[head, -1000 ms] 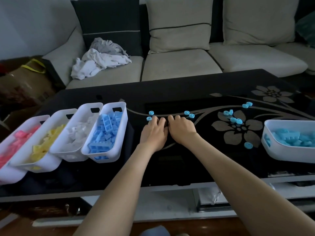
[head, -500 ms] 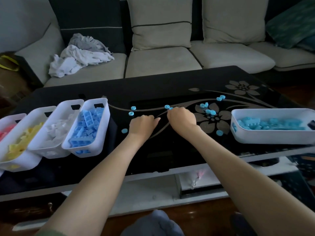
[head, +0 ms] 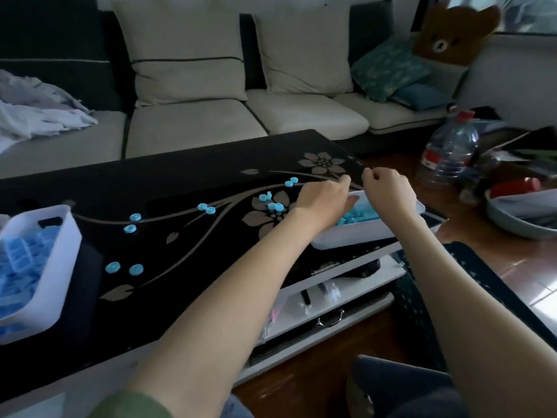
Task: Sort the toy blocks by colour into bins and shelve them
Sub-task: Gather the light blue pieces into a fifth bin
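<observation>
Fingers (head: 373, 178) of the right hand (head: 388, 191) curl inward above a white plastic bin (head: 346, 238) of pale turquoise toy blocks (head: 358, 214) at the right end of the black glass flower-patterned worktop (head: 180, 182); whether they pinch a piece cannot be told. Beside it, the left hand (head: 324, 200) reaches over the bin's left rim with its fingers bent towards the blocks, their tips mostly hidden and their grip equally unclear. Both hands appear to meet over this bin to drop in pieces of matching colour. Scattered across the worktop, apart from the bin, lie small round turquoise discs (head: 135, 217), apparently not yet collected. At far left, a second white plastic bin (head: 57, 260) holds darker blue bricks (head: 18, 257), seemingly kept separate by shade.
</observation>
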A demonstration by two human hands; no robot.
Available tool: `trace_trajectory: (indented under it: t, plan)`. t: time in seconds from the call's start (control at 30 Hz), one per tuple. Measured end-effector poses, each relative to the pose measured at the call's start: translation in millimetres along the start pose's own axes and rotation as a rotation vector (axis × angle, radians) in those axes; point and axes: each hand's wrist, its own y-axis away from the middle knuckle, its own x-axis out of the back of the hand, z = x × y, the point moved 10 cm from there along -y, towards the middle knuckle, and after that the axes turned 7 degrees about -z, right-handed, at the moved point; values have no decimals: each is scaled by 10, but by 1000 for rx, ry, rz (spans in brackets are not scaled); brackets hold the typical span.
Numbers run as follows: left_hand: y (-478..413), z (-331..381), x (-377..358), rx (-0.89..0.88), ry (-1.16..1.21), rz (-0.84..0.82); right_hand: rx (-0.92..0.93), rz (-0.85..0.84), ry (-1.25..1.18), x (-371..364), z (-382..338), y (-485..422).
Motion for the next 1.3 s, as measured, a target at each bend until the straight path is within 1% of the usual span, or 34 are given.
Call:
trace_trajectory:
  t: [0.07, 0.13, 0.23, 0.3, 0.37, 0.43, 0.5, 0.6, 0.67, 0.7, 0.8, 0.83, 0.9, 0.97, 1.03, 1.1, 1.13, 1.2, 1.23, 1.3]
  plan:
    - [-95, 98, -196, -6, 80, -94, 1, -53, 51, -35, 103, 3]
    - [-131, 2, -423, 70, 179, -193, 40, -143, 3, -153, 66, 4]
    - [-137, -28, -500, 85, 276, -252, 91, -262, 11, -324, -12, -2]
    - [-122, 12, -429, 51, 277, -226, 99, -264, 90, -340, -43, -3]
    - [-109, -32, -375, 88, 316, -174, 117, -243, 128, -337, -103, -3]
    - [-87, -89, -326, 137, 286, -113, 176, -197, 71, -315, -281, 26]
    - [-22, -107, -274, 157, 261, -68, 229, -187, -22, -331, -475, 95]
    - [245, -340, -275, 233, 326, 5, 359, -201, -69, -409, -808, 296]
    - [484, -572, -346, 277, 346, 27, 456, -233, 0, -513, -1010, 440]
    - [602, -696, -387, 292, 364, 14, 514, -263, 90, -615, -1109, 529]
    - [925, -1056, -450, 352, 420, -50, 665, -392, 226, -902, -1387, 832]
    - [1032, -1168, -471, 378, 400, -72, 646, -459, 235, -997, -1406, 887]
    - [1281, -1387, -537, 429, 302, -123, 601, -534, 289, -1129, -1382, 963]
    - [1531, -1643, -627, 505, 198, -188, 551, -558, 427, -1281, -1276, 994]
    - [1839, -1942, -648, 611, 123, -203, 501, -600, 591, -1456, -1144, 1053]
    - [2132, -2197, -580, 723, 15, -161, 436, -635, 675, -1570, -1028, 1044]
    - [2303, -2336, -522, 795, -23, -115, 417, -645, 694, -1601, -1025, 1035]
    - [2599, -2559, -457, 924, -43, -52, 409, -663, 724, -1636, -1034, 1009]
    - [2725, -2658, -432, 963, -53, -41, 415, -667, 735, -1662, -1090, 1002]
    - [2797, -2743, -433, 965, -43, -30, 420, -644, 748, -1687, -1150, 970]
